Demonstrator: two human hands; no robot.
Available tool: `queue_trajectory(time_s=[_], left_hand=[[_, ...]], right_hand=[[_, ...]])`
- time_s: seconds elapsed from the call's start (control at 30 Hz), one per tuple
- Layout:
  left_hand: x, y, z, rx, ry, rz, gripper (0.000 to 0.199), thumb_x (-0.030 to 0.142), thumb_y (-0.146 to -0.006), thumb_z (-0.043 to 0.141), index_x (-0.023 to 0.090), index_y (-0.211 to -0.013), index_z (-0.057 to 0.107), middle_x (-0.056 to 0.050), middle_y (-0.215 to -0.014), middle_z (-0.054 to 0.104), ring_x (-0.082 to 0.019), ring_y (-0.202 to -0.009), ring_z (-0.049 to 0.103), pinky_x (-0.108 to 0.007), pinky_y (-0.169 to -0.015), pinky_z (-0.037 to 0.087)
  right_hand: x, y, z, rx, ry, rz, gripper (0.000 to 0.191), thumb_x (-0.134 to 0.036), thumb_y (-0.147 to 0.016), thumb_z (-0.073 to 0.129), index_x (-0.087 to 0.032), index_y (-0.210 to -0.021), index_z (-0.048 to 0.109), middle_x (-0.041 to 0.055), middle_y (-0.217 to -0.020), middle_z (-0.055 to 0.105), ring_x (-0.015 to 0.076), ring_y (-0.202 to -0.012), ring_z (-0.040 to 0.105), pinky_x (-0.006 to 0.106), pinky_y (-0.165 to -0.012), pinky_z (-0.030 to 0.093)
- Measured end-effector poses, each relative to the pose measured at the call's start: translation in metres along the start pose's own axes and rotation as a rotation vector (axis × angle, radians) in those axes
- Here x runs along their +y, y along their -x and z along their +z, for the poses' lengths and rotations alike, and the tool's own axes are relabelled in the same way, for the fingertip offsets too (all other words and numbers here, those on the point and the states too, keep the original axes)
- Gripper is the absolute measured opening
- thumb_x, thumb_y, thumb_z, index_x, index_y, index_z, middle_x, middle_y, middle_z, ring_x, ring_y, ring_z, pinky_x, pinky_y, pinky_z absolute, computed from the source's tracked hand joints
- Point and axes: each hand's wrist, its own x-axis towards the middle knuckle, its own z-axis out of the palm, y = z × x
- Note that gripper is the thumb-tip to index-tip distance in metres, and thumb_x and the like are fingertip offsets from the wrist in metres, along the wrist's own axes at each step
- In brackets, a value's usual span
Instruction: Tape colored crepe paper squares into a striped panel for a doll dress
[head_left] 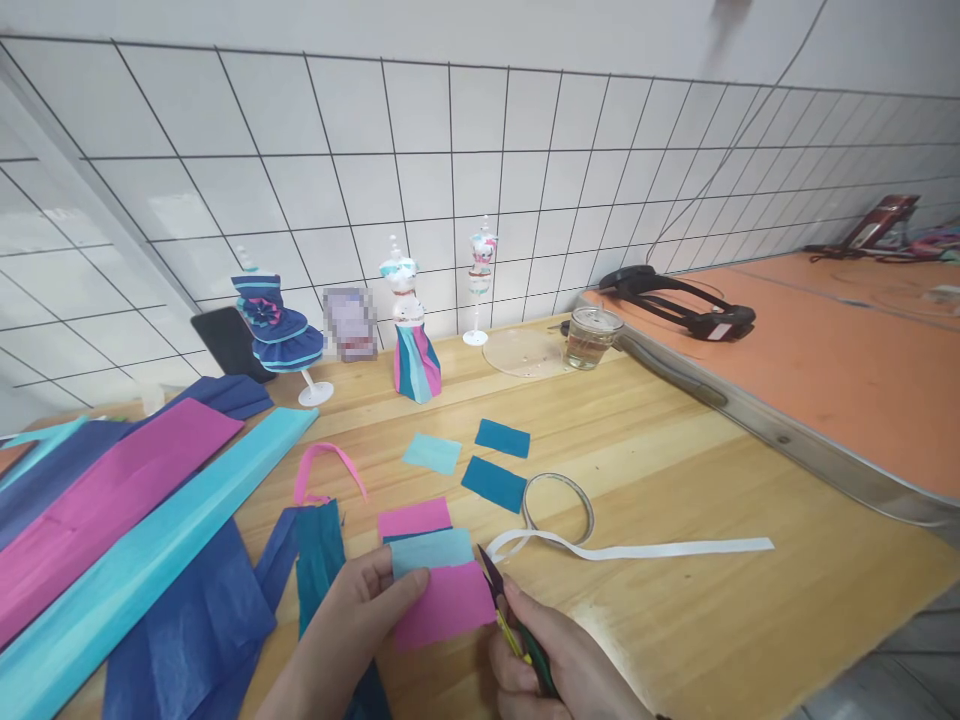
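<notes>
My left hand (364,605) pinches a pink crepe paper rectangle (450,608) together with a light blue paper piece (435,545) overlapping its far edge. In my right hand (559,660) are scissors (491,575) with dark blades and green-and-yellow handles; their blades point away at the papers' right edge. Whether the blades touch the paper is unclear. Another pink piece (412,517) lies just beyond, with a dark blue edge showing. Farther off are a light blue rectangle (433,453) and two teal ones (502,438). A tape roll (589,520) trails a white strip (675,549).
Long crepe paper sheets (150,550) cover the table's left side, near a pink ribbon (330,448). Three small dress forms stand by the tiled wall, one in a blue dress (289,340). A glass of liquid (591,340) and a black headset (682,305) are at right.
</notes>
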Motion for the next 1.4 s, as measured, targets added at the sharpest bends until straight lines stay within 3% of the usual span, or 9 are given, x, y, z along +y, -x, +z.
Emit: queue_trajectory(time_s=[0.1, 0.3, 0.5, 0.73, 0.83, 0.93, 1.23, 1.4], left_hand=[[0.0, 0.0, 0.0, -0.001, 0.004, 0.035, 0.035, 0.049, -0.062, 0.069, 0.015, -0.069, 0.071, -0.005, -0.068, 0.069, -0.022, -0.07, 0.062, -0.029, -0.069, 0.049], [0.0, 0.0, -0.002, 0.05, 0.004, 0.031, 0.028, 0.044, -0.06, 0.072, 0.016, -0.063, 0.07, -0.004, -0.062, 0.067, -0.024, -0.07, 0.062, -0.031, -0.065, 0.05], [0.003, 0.002, -0.001, 0.005, -0.003, 0.035, 0.028, 0.042, -0.063, 0.071, 0.016, -0.069, 0.073, -0.006, -0.069, 0.069, -0.025, -0.076, 0.062, -0.031, -0.072, 0.048], [0.009, 0.001, -0.007, -0.02, -0.075, 0.048, 0.025, 0.036, -0.065, 0.068, 0.015, -0.076, 0.074, -0.007, -0.075, 0.071, -0.027, -0.08, 0.062, -0.033, -0.079, 0.046], [0.011, 0.003, -0.011, -0.049, -0.074, 0.035, 0.026, 0.036, -0.067, 0.068, 0.014, -0.08, 0.075, -0.007, -0.076, 0.072, -0.026, -0.081, 0.063, -0.032, -0.078, 0.046], [0.012, 0.004, -0.013, 0.0, 0.01, 0.027, 0.029, 0.036, -0.066, 0.068, 0.013, -0.084, 0.074, -0.008, -0.08, 0.073, -0.026, -0.08, 0.064, -0.031, -0.073, 0.047], [0.011, -0.002, -0.011, 0.166, 0.276, -0.002, 0.032, 0.037, -0.069, 0.069, 0.014, -0.091, 0.068, -0.008, -0.091, 0.072, -0.023, -0.079, 0.066, -0.034, -0.073, 0.051], [0.003, -0.005, -0.004, 0.024, 0.325, -0.081, 0.034, 0.039, -0.076, 0.064, 0.008, -0.09, 0.067, -0.014, -0.083, 0.072, -0.024, -0.079, 0.066, -0.036, -0.074, 0.052]], right_hand=[[0.0, 0.002, 0.002, 0.017, 0.018, -0.029, 0.057, -0.068, -0.07, 0.054, -0.018, -0.049, 0.036, -0.012, -0.035, 0.022, 0.0, -0.028, 0.013, 0.018, -0.033, 0.002], [0.0, 0.005, 0.004, 0.031, -0.004, -0.09, 0.054, -0.063, -0.075, 0.053, -0.018, -0.05, 0.035, -0.0119, -0.038, 0.02, -0.0004, -0.029, 0.013, 0.018, -0.033, 0.002], [-0.004, 0.006, 0.005, -0.011, 0.082, -0.093, 0.058, -0.067, -0.071, 0.055, -0.017, -0.048, 0.036, -0.0124, -0.036, 0.017, -0.0003, -0.03, 0.012, 0.018, -0.034, 0.004], [0.002, 0.002, 0.003, 0.073, 0.071, -0.092, 0.051, -0.063, -0.072, 0.055, -0.018, -0.056, 0.04, -0.0101, -0.042, 0.032, -0.0001, -0.032, 0.019, 0.018, -0.035, 0.008], [0.004, 0.004, 0.001, 0.09, 0.144, -0.088, 0.047, -0.063, -0.075, 0.052, -0.017, -0.068, 0.048, -0.0089, -0.044, 0.037, 0.0016, -0.035, 0.025, 0.017, -0.038, 0.013], [0.004, 0.007, -0.001, 0.091, 0.196, -0.109, 0.049, -0.066, -0.074, 0.051, -0.017, -0.082, 0.052, -0.0092, -0.046, 0.038, 0.0028, -0.037, 0.026, 0.017, -0.039, 0.015], [-0.001, 0.019, -0.015, 0.091, 0.483, -0.061, 0.051, -0.064, -0.08, 0.045, -0.014, -0.088, 0.055, -0.005, -0.053, 0.045, 0.0048, -0.044, 0.036, 0.016, -0.043, 0.022], [-0.01, 0.025, -0.017, 0.164, 0.76, -0.021, 0.045, -0.063, -0.082, 0.043, -0.018, -0.074, 0.047, -0.0058, -0.052, 0.042, 0.0051, -0.042, 0.03, 0.017, -0.039, 0.019]])
